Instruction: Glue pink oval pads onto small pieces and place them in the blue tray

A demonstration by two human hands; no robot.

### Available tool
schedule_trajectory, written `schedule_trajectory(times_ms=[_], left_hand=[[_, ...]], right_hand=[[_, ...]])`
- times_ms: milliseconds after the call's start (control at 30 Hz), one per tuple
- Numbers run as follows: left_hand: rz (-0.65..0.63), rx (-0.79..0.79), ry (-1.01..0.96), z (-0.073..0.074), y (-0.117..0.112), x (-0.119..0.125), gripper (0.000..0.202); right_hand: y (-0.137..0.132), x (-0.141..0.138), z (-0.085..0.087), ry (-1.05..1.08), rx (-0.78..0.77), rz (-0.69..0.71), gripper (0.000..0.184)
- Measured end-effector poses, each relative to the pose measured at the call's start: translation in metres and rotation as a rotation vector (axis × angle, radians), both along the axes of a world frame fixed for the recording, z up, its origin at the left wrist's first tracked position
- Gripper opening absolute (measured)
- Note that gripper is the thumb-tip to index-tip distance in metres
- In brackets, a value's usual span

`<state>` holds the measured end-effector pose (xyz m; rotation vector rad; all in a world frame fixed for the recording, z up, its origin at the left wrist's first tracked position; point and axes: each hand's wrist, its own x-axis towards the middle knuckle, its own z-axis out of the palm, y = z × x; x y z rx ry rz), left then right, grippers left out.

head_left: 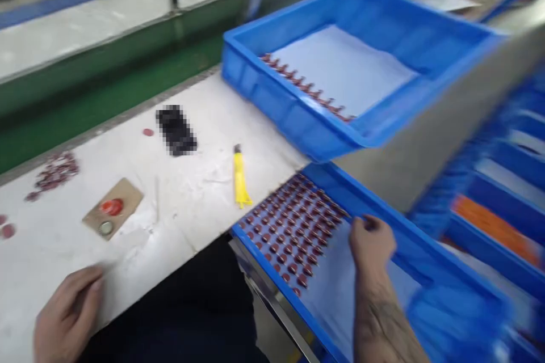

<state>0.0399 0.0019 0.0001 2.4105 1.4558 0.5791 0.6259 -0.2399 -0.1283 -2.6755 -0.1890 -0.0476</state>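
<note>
Our right forearm [383,323] enters from the lower edge, and our right hand [371,244] sits over the lower blue plastic tray [426,244], fingers curled in a narrow grip near its far rim. We cannot tell whether they pinch the white sheet [327,295] beneath them. Rows of dark-red parts [289,227] lie on that sheet, just beside the hand. Our left hand [68,312] rests at the front edge of the white bench [140,261], fingers loosely curved, holding nothing visible. Beyond it lie a cardboard square [128,195] bearing a red cap [111,207], a heap of red discs [55,171], a yellow utility knife [239,181] and a pixelated object [176,130], too obscured to identify. A second blue tray [272,99], holding one row of similar parts [306,88], sits at the bench end, its near corner close above the lower tray's rim. A grey steel panel [409,147] bounds both trays on the right.
</note>
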Motion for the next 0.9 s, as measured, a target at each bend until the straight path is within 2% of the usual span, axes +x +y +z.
schedule_trajectory(times_ms=[67, 100, 133, 200, 233, 267, 300, 367, 433, 500, 567, 633, 767, 900], left_hand=[[-0.008, 0.002, 0.02, -0.004, -0.005, -0.007, 0.02], [-0.017, -0.003, 0.015, -0.005, -0.005, -0.007, 0.02], [-0.029, -0.013, -0.001, -0.006, -0.004, -0.006, 0.019], [-0.035, -0.025, -0.044, -0.008, -0.003, -0.002, 0.016], [-0.038, -0.031, -0.071, -0.008, -0.004, 0.001, 0.014], [-0.04, -0.034, -0.103, -0.008, -0.006, 0.003, 0.013], [-0.043, -0.039, -0.138, -0.007, -0.009, 0.004, 0.013], [-0.064, -0.059, -0.217, -0.005, -0.017, 0.005, 0.014], [-0.114, -0.099, -0.286, -0.001, -0.022, 0.001, 0.017], [-0.18, -0.131, -0.318, 0.005, -0.021, -0.008, 0.018], [-0.195, -0.12, -0.273, 0.014, -0.013, -0.024, 0.018], [-0.143, -0.096, -0.149, 0.023, 0.002, -0.047, 0.018], [0.044, -0.095, 0.197, 0.035, 0.06, -0.093, 0.018], [0.231, -0.046, 0.315, 0.034, 0.123, -0.108, 0.02]], right_hand=[[0.015, -0.028, 0.012, -0.058, 0.049, 0.009, 0.024], [0.026, -0.047, 0.022, -0.098, 0.092, 0.049, 0.02], [0.041, -0.071, 0.034, -0.181, 0.187, 0.147, 0.018], [0.082, -0.126, 0.062, -0.276, 0.331, 0.434, 0.018], [0.107, -0.156, 0.078, -0.233, 0.369, 0.659, 0.021], [0.133, -0.184, 0.092, -0.14, 0.361, 0.898, 0.023], [0.16, -0.211, 0.106, -0.027, 0.315, 1.067, 0.025], [0.209, -0.257, 0.128, 0.114, 0.16, 1.204, 0.027], [0.246, -0.29, 0.141, 0.162, -0.059, 1.213, 0.028], [0.273, -0.31, 0.146, 0.16, -0.261, 1.202, 0.029], [0.29, -0.32, 0.146, 0.159, -0.402, 1.208, 0.029], [0.298, -0.323, 0.146, 0.168, -0.503, 1.2, 0.029], [0.299, -0.324, 0.147, 0.184, -0.643, 1.105, 0.026], [0.293, -0.32, 0.143, 0.167, -0.605, 1.083, 0.015]])
